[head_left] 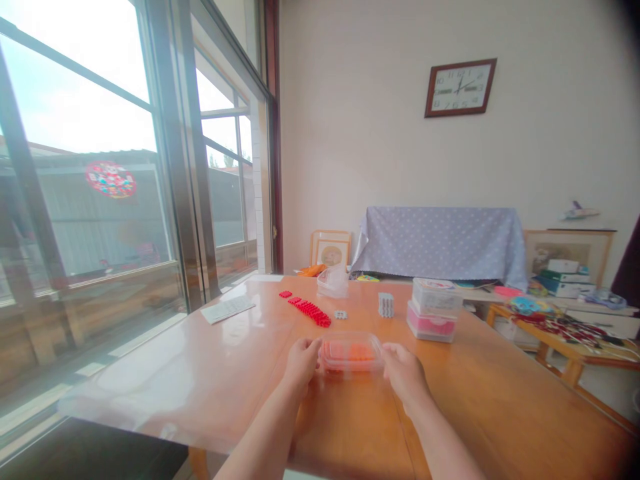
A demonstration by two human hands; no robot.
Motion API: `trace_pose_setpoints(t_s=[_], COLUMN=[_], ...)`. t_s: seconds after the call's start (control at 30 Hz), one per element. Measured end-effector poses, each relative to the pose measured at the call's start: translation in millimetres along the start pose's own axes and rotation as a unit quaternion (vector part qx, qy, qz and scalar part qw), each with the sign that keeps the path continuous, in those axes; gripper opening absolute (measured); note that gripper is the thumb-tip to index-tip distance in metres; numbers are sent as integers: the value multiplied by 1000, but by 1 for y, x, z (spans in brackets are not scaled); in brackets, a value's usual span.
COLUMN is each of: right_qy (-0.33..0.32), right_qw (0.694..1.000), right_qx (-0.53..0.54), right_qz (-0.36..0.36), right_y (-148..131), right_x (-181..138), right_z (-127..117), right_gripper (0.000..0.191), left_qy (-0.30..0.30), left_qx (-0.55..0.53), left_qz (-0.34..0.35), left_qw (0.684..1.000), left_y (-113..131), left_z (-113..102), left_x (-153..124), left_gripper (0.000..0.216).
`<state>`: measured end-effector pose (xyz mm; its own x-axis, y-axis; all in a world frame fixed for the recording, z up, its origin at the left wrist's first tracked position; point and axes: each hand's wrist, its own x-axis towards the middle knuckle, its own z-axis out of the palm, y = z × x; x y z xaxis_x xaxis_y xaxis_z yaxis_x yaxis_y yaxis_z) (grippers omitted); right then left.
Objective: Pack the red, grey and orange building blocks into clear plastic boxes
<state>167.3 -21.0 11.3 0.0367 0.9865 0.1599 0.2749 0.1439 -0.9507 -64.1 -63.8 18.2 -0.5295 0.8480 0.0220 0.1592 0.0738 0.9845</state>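
A clear plastic container (351,363) with orange pieces inside is at the near middle of the wooden table. My left hand (303,363) grips its left end, fingers closed on the rim. At the opposite end my right hand (404,372) holds the right edge, thumb and fingers closed. Just beyond the container lies a row of small red pieces (311,311), slanting away to the left. A single grey piece (341,315) sits beside the row, and a stack of grey pieces (386,305) stands farther right.
Two stacked clear boxes (433,320), the lower with pink contents, stand at the right. An open clear tub (333,283) is at the table's far edge. A paper sheet (228,310) lies left, near the window. A cluttered side table (570,333) stands to the right.
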Motion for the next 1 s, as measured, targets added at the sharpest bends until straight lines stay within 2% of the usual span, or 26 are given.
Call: trace_pose_setpoints(t_s=[0.33, 0.5, 0.57, 0.77, 1.0], right_qy=[-21, 44, 53, 21, 12], right_qw=[1000, 999, 998, 997, 999], right_qx=[7, -4, -23, -65, -31], right_qz=[5, -13, -26, -34, -36], right_y=[1, 13, 18, 28, 24], right_x=[-4, 10, 19, 33, 28], right_z=[0, -4, -3, 9, 14], right_gripper=[56, 54, 49, 45, 43], left_qy=[0, -4, -7, -14, -16], left_qx=[-19, -31, -36, -45, -53], left_qz=[-21, -34, -40, -47, -58], left_qw=[1000, 999, 999, 998, 997], left_y=[4, 2, 2, 5, 4], left_z=[0, -1, -1, 1, 2], left_x=[-2, 1, 3, 4, 7], left_gripper=[33, 33, 34, 31, 28])
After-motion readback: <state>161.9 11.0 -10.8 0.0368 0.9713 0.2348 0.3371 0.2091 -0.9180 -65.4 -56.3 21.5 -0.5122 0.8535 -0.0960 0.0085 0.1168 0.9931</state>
